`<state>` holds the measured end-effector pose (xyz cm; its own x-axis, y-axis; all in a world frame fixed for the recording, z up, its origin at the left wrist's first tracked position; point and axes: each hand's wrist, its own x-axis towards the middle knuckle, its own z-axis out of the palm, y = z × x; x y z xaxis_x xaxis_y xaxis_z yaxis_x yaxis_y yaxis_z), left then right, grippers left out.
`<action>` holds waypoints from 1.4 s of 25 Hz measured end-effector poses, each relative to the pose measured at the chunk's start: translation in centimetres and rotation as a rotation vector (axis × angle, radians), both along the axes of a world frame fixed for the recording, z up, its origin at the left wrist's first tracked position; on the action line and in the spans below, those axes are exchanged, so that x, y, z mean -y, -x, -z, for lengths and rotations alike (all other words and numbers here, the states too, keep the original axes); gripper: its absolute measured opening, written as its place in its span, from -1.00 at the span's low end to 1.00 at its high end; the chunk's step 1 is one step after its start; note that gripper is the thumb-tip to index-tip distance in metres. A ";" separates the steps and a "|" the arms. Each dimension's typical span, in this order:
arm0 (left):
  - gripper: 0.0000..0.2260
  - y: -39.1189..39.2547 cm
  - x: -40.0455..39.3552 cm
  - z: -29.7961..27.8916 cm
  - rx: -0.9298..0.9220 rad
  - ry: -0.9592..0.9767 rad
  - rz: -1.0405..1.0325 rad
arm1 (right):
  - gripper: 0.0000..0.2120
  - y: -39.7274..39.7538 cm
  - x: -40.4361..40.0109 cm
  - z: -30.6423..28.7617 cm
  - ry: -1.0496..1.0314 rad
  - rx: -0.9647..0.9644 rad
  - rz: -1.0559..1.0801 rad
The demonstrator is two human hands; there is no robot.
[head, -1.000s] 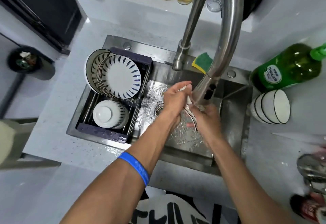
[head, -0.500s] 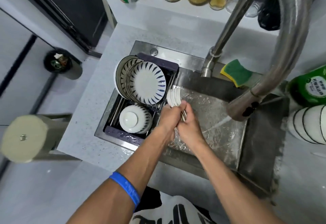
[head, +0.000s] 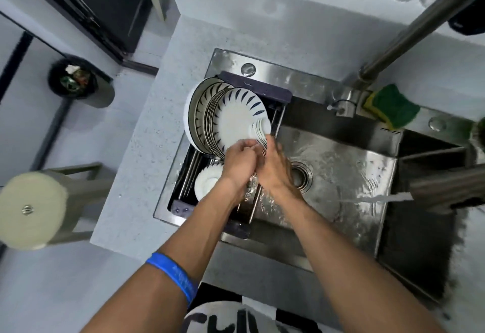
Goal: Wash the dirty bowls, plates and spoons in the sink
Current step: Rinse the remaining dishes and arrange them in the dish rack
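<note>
Both hands meet over the left side of the steel sink (head: 343,167). My left hand (head: 237,160) and my right hand (head: 275,168) together grip a bundle of white spoons (head: 263,130). Their stacked bowls fan out above my fingers, in front of the standing plates. Several white plates with blue leaf marks (head: 231,117) stand on edge in the dark drying rack (head: 262,90) set in the sink's left part. An upturned white bowl (head: 206,182) lies in the rack below them, partly hidden by my left wrist.
The tap spout (head: 446,188) at the right runs a water stream (head: 375,198) into the basin near the drain (head: 301,175). A green and yellow sponge (head: 393,109) lies by the tap base. Jars line the back shelf. A stool (head: 31,209) and a bin (head: 73,80) stand on the floor at the left.
Both hands have carried the spoon bundle left, out of the water stream under the tap and over to the rack beside the plates. The view has shifted left too.
</note>
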<state>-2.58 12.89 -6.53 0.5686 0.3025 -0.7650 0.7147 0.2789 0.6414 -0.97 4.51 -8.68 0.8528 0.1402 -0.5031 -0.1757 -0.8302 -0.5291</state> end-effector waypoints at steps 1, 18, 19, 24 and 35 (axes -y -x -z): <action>-0.89 0.0 -0.2 -0.1 0.017 0.008 -0.008 | -0.56 -0.3 -0.1 0.4 0.078 0.003 -0.002; -0.81 -1.3 15.9 -5.6 0.242 0.076 0.284 | -0.72 1.3 18.6 -7.7 -1.199 -0.259 1.216; -0.80 -1.1 17.9 -6.0 0.252 0.085 0.287 | -0.71 1.4 20.5 -8.4 -1.150 -0.259 1.200; -0.77 0.3 21.6 -6.0 0.204 0.099 0.321 | -0.76 1.7 29.8 -10.5 -0.086 0.374 0.892; -0.85 2.1 22.6 -5.5 0.083 0.141 0.182 | -0.72 1.2 42.6 -8.9 0.415 0.426 0.404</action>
